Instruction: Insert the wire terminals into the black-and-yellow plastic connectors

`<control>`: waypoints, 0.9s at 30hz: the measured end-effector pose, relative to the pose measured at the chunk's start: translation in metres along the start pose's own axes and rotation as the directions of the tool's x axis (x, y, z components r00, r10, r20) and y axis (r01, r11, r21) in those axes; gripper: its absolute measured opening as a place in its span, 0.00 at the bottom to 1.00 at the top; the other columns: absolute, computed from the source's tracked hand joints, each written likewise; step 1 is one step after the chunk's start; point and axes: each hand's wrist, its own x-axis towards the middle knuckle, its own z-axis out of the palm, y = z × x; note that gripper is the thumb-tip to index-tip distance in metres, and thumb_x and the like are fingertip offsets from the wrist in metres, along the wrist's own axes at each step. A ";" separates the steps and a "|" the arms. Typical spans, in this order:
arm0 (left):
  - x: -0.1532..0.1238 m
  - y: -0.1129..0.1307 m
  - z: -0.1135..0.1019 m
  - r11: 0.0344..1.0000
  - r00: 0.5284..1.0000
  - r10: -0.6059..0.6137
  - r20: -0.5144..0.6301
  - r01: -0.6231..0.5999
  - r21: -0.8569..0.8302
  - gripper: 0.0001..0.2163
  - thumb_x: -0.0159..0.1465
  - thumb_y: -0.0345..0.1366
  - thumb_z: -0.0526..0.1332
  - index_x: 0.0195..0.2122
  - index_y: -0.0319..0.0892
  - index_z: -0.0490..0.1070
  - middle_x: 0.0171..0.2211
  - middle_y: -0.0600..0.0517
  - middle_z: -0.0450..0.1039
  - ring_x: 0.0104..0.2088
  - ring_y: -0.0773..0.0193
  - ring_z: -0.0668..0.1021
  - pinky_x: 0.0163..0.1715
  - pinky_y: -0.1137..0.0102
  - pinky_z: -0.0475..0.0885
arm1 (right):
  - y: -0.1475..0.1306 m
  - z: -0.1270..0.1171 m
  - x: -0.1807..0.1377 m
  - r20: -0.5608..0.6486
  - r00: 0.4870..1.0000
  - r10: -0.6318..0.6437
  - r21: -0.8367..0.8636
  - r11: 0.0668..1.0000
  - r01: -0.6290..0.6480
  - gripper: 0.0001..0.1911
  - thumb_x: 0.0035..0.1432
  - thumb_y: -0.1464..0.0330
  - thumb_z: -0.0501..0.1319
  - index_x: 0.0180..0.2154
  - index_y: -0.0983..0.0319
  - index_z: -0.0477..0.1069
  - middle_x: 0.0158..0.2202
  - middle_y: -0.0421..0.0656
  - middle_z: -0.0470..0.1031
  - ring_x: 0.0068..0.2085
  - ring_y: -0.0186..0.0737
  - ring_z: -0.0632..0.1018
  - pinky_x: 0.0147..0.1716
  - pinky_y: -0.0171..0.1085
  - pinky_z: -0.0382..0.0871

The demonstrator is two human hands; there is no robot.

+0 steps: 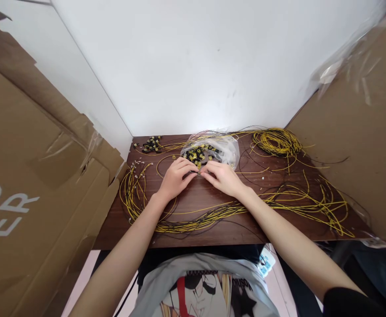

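Observation:
My left hand (179,177) and my right hand (223,177) come together over the middle of the brown table, fingertips nearly touching. Both are closed in a pinch. A small dark piece shows at the left fingertips, too small to name. A thin yellow wire (250,172) runs out to the right from under my right hand, seemingly from its fingers. Just beyond the fingertips, a clear plastic bag (228,147) lies spread with several small black-and-yellow connectors (195,154) on it. A long bundle of yellow and black wires (193,225) passes below both wrists.
More connectors (152,144) are heaped at the back left. A coil of wires (276,141) lies at the back right, and loose wire ends fan out at both sides. Cardboard walls (47,176) close in the table (199,200) left and right, with a white wall behind.

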 end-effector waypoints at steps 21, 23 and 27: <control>0.003 0.006 -0.002 0.750 0.887 -0.439 0.141 0.449 -0.485 0.08 0.57 0.35 0.63 0.35 0.37 0.76 0.35 0.46 0.77 0.36 0.61 0.77 0.39 0.68 0.71 | 0.000 -0.001 0.000 -0.011 1.000 -0.027 0.037 0.999 0.027 0.07 0.62 0.67 0.55 0.36 0.63 0.69 0.32 0.42 0.70 0.32 0.34 0.70 0.31 0.32 0.62; 0.003 0.005 -0.002 0.712 0.882 -0.450 0.142 0.450 -0.539 0.10 0.56 0.34 0.64 0.38 0.37 0.75 0.35 0.46 0.77 0.36 0.61 0.78 0.39 0.68 0.71 | 0.000 0.000 0.000 -0.017 0.999 -0.028 0.027 0.999 0.028 0.08 0.63 0.67 0.54 0.36 0.63 0.70 0.32 0.42 0.70 0.32 0.34 0.70 0.31 0.32 0.62; 0.003 0.004 -0.001 0.693 0.884 -0.446 0.140 0.440 -0.571 0.13 0.55 0.33 0.65 0.42 0.37 0.73 0.35 0.47 0.77 0.35 0.63 0.77 0.39 0.69 0.71 | 0.000 0.000 0.000 -0.017 1.000 -0.025 0.012 1.000 0.025 0.08 0.63 0.68 0.54 0.36 0.63 0.70 0.32 0.42 0.70 0.31 0.34 0.70 0.31 0.32 0.61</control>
